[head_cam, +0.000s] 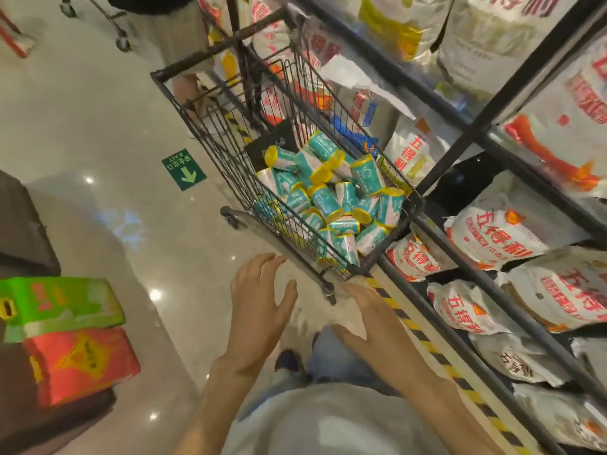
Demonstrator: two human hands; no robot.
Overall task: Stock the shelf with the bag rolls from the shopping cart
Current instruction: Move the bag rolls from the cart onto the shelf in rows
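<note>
Glossy pale floor (98, 133) ran under 1 black wire shopping cart (210, 133), my landmark. Beside the cart stood the shelf (466, 136), packed with white sacks (492, 234). Inside the cart I counted roughly 20 teal bag rolls (331, 198) heaped together; overlap blocked an exact count. Near the cart's closest corner, my left hand (259, 310) and right hand (368, 320) hovered, fingers spread and empty, the rolls just beyond the fingertips.
</note>
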